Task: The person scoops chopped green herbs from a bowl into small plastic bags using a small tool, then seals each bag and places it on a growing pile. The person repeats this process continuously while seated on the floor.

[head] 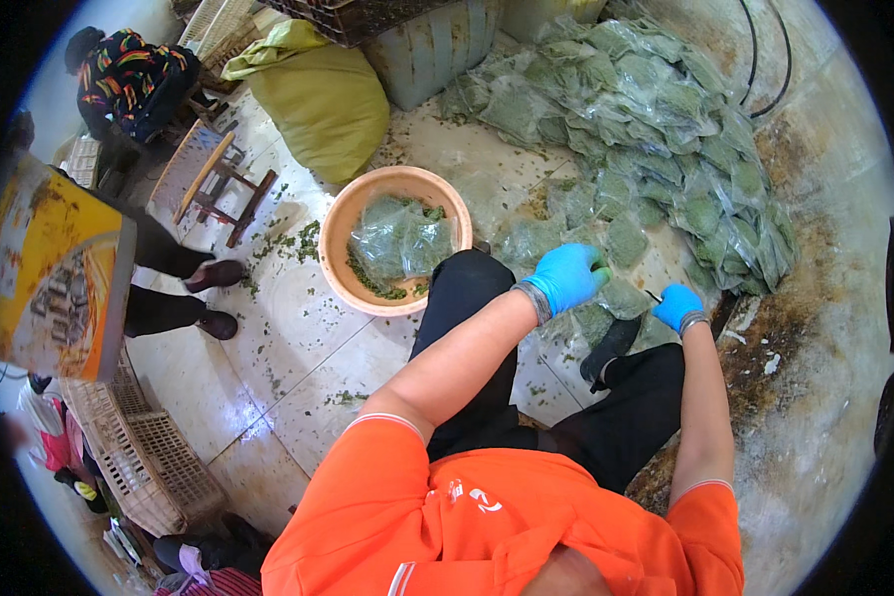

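My left hand (566, 279), in a blue glove, is closed at the edge of a clear plastic bag of green leafy matter (626, 300). Its fingertips are partly hidden, with a green tinge. To the right, my gloved right hand (679, 307) grips a thin dark tool (652, 296), too small to identify; its tip points toward that bag. More filled bags (588, 324) lie under and around my hands, beside my dark shoe (612, 346). By my left knee, an orange plastic basin (331, 257) holds clear bags (402, 238) and loose green bits.
A large heap of filled bags (641, 97) rises ahead against the wall. Beyond the basin stand a yellow-green woven sack (328, 104) and a grey bin (432, 63). At left are a small chair (208, 175), a person carrying a yellow carton (56, 268), and plastic crates (141, 462).
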Motion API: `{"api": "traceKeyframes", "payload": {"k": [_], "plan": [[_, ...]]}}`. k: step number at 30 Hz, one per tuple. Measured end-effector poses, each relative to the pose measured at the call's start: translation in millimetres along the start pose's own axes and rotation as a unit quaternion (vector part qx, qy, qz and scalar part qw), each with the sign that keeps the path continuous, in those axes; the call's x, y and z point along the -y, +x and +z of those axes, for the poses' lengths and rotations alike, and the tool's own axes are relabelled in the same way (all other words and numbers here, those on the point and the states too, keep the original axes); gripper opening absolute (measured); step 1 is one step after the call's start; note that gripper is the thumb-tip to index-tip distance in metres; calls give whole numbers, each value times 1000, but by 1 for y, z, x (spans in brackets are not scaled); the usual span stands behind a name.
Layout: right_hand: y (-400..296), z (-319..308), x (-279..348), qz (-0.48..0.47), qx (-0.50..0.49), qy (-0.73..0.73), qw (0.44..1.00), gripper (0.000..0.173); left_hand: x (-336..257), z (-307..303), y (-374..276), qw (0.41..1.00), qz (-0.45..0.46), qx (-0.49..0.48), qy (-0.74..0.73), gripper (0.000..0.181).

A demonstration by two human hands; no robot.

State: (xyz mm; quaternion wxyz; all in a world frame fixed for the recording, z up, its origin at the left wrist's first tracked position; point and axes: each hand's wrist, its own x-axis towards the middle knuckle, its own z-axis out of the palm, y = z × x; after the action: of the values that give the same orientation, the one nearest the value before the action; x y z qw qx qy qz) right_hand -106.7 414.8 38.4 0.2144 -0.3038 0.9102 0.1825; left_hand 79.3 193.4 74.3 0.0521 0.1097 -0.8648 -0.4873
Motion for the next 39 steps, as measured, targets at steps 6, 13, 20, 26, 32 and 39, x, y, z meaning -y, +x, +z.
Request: {"api": "traceKeyframes", "payload": {"k": [6,13,20,26,32,39], "plan": [[1,1,-1,-1,24,-19,1000,25,0,-1,-3,1000,0,-4,8,29],[-1,-2,0,2,31,4,1000,26,1,-3,-2,1000,8,4,-6,28],[4,-1,0,7,24,2,1000,25,4,-4,-4,1000,20,15,11,27],[10,8,-5,-8,12,-4,1000,25,4,0,1,1000,1,20,21,31],[4,-1,2,17,37,3,999,28,5,-3,-4,1000,-10,14,19,29],[6,2,-3,23,39,-6,999,29,6,-1,0,1000,-5,16,18,29]]}}
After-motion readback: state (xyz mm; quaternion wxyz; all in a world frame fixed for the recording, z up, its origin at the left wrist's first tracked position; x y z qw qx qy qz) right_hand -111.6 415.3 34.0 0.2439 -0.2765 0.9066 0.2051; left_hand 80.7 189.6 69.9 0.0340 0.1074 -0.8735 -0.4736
